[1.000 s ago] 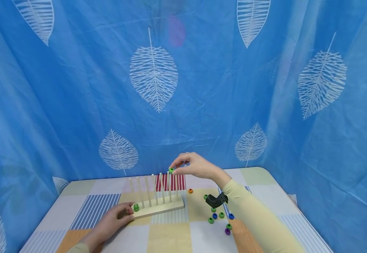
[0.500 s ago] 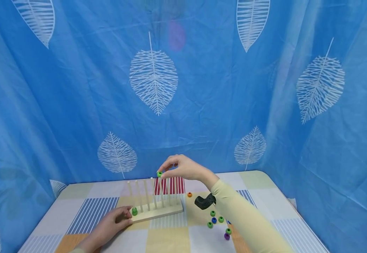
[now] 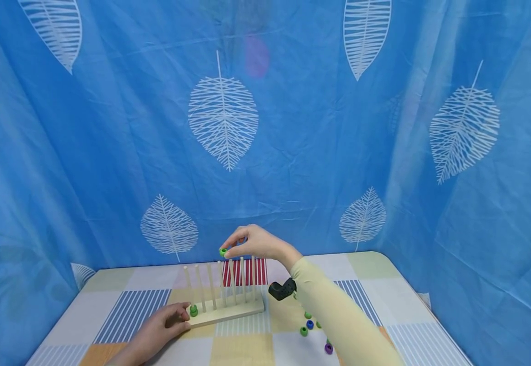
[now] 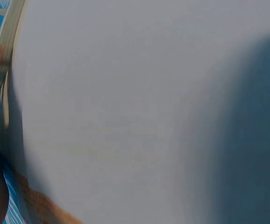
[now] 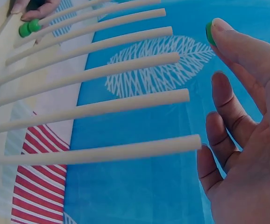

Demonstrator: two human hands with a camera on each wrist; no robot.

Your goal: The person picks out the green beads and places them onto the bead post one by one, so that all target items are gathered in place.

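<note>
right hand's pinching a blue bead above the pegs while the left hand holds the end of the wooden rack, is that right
Not quite: the bead is green, not blue, as the head view shows. The right hand pinches it above the pegs while the left hand holds the wooden rack's end.

I'm looking into a curtained-off workspace; whether it belongs to a home or a lab, I can't tell. Blue curtains (image 3: 302, 127) printed with white leaves (image 3: 223, 122) hang behind and to both sides of a cloth-covered table (image 3: 242, 348), patterned in patchwork squares and stripes.
</note>
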